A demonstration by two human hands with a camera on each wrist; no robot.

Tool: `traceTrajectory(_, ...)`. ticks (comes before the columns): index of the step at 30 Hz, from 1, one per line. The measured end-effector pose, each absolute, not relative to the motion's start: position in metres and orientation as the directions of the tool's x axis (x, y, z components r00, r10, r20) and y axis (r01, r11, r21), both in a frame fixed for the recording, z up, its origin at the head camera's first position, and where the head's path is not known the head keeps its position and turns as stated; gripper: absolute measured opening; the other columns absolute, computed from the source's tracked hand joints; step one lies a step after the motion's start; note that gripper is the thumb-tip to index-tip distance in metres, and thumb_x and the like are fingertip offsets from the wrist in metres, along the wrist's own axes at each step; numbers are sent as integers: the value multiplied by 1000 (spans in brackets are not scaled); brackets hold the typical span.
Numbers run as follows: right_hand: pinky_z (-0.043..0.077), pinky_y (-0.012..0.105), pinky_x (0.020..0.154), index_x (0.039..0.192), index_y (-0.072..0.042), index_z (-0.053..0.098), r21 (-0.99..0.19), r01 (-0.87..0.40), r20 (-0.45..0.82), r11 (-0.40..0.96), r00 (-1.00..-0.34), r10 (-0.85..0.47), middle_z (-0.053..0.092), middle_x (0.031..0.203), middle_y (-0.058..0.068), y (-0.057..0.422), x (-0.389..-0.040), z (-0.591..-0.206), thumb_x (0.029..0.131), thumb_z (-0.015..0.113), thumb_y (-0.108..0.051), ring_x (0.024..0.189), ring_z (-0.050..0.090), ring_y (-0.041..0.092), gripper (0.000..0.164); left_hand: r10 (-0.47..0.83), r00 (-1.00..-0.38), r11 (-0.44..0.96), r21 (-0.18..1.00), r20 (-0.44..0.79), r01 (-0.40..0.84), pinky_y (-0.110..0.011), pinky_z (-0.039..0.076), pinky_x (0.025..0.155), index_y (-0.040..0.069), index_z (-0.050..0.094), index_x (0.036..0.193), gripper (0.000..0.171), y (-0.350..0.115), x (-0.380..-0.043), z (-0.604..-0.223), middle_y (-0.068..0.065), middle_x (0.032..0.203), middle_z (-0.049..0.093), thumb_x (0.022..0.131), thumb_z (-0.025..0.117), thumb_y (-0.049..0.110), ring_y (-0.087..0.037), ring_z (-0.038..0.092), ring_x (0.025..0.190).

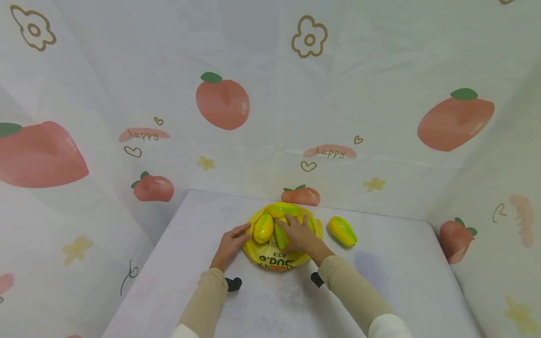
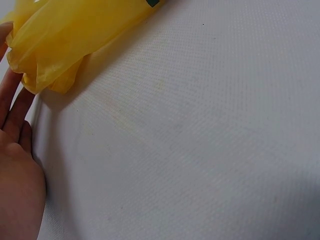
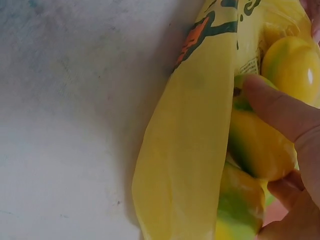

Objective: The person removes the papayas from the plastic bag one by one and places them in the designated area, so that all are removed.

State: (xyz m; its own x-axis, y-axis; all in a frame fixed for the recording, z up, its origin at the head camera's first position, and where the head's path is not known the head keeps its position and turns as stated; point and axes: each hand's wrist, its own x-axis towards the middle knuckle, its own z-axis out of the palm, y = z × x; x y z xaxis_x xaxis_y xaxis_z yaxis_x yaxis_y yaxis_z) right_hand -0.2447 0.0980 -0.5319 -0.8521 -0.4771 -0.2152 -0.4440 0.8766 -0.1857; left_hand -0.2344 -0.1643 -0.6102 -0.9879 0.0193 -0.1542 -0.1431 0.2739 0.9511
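A yellow plastic bag (image 1: 255,256) with dark lettering lies spread open on the table, several yellow-green mangoes inside it. My left hand (image 1: 228,246) holds the bag's left rim; in the left wrist view some of its fingertips are hidden behind the bunched plastic. Inside the bag, my right hand (image 1: 302,237) grips a mango (image 3: 260,145), thumb at its stem end and fingers at the other end. Another mango (image 3: 240,200) lies against that one. One mango (image 1: 263,228) sits near the left hand, and a further mango (image 1: 283,210) lies at the back.
One loose mango (image 1: 343,231) lies on the white table (image 1: 270,310) to the right of the bag. A printed cloth (image 1: 270,56) with fruit and flower patterns hangs behind the table and along both sides.
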Motion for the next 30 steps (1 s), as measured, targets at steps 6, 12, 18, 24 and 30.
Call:
traceTrajectory(6,12,75,124,158,-22,36,-179,-454,-203,873,-851,-485,31,165,19,97,-245,-533,79,88,-39,152,37,37,97,17,-988,281,948,-157,-146,-50,28,129,24,68,135,43,-164,-234,-611,-3,150,59,93,73,29,-29,40,152)
traceTrajectory(12,14,74,124,157,-19,36,-225,-467,-179,855,-843,-507,34,162,20,99,-243,-529,81,86,-39,151,37,38,93,15,-987,285,947,-159,-148,-51,27,129,24,69,134,42,-165,-235,-611,-3,149,60,93,73,30,-29,41,151)
traceTrajectory(18,38,61,121,156,-19,37,-297,-481,-95,825,-845,-527,35,159,22,104,-241,-523,78,89,-36,139,47,40,95,20,-989,281,950,-147,-136,-50,28,129,22,68,135,42,-165,-234,-611,-3,148,60,94,72,29,-28,41,151)
traceTrajectory(24,54,49,108,157,-21,34,-422,-450,-42,787,-857,-513,28,159,22,108,-240,-517,75,92,-32,131,53,37,102,34,-989,253,959,-141,-128,-47,27,130,22,66,137,44,-164,-231,-608,-3,152,57,94,73,29,-28,39,152)
traceTrajectory(30,55,43,105,158,-25,32,-545,-364,-31,755,-891,-452,23,157,17,110,-239,-516,72,93,-34,125,55,33,106,36,-991,242,963,-131,-119,-49,26,130,20,66,137,45,-163,-231,-606,-5,152,57,93,73,29,-30,37,153)
